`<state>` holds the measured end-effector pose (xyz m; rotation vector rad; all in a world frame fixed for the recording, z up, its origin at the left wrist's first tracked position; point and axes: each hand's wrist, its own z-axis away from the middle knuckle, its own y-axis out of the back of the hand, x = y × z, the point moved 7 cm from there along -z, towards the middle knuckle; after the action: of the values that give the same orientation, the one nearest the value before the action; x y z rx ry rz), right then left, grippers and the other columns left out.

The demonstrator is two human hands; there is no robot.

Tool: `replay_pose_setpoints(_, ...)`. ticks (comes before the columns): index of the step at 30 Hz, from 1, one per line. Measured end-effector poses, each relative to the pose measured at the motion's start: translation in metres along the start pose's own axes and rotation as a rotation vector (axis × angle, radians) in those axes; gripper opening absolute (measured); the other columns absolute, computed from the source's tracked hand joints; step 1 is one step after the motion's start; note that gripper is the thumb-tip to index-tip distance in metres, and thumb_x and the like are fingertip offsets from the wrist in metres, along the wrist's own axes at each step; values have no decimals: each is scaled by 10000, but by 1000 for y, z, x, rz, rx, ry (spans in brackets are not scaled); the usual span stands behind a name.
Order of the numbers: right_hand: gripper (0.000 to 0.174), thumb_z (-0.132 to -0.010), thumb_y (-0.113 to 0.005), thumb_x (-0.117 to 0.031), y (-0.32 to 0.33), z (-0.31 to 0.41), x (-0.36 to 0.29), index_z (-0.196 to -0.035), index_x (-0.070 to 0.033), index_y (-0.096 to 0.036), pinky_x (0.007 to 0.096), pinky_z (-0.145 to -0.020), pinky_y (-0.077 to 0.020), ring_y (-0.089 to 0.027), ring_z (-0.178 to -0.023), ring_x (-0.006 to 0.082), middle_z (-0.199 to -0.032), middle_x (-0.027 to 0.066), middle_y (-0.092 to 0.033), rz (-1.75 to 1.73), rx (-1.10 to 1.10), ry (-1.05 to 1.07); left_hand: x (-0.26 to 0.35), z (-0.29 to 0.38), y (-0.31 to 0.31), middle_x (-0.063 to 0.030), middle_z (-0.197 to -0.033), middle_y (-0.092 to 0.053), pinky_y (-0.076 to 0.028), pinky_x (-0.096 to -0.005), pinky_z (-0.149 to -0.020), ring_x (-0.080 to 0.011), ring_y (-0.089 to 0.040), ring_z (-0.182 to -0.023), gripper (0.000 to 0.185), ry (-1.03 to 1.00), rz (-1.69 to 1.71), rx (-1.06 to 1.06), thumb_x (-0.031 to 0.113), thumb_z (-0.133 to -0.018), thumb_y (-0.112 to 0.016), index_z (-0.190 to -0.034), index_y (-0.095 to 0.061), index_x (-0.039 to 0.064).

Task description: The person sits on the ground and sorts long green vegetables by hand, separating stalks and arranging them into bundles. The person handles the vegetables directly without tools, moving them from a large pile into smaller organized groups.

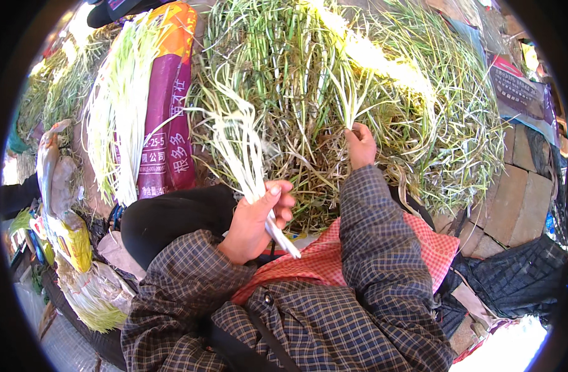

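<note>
My left hand [251, 228] is closed around a small bunch of white, chive-like stalks [240, 158]. Their cut-looking ends poke out below my fingers, and the pale leaves droop up and to the left. Farther forward, my right hand [362, 145] pinches the base of a few yellow-green stalks [351, 100] between thumb and fingers, over a big heap of green leafy stalks [284, 79]. Brown, withered leaves [312, 158] are mixed into the heap's near part. Whether the pinched stalks are free of the heap cannot be told.
Left of the heap, a laid-out bundle of pale stalks [123, 102] rests on a purple and orange printed sack [165, 125]. A red checked cloth [307, 262] covers my lap. Brick paving [507, 200] and dark netting [512, 279] lie right. A wrapped bundle [95, 297] lies at left.
</note>
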<state>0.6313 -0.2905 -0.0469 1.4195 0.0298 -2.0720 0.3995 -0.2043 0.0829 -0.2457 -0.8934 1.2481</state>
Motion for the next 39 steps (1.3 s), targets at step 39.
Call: replay_pose_setpoints(39,248,-822,-472,-182,31,182,-122,-1047,-85,-502,256,-664,-426,-492,-796,127,-993,63,-533,-76,-180,263,47,36,39,-74,-927,-583,-416,-234,-643,-136,-556,-804,248,-361,-206,-144,157,-828,-505,-1037,-495,24)
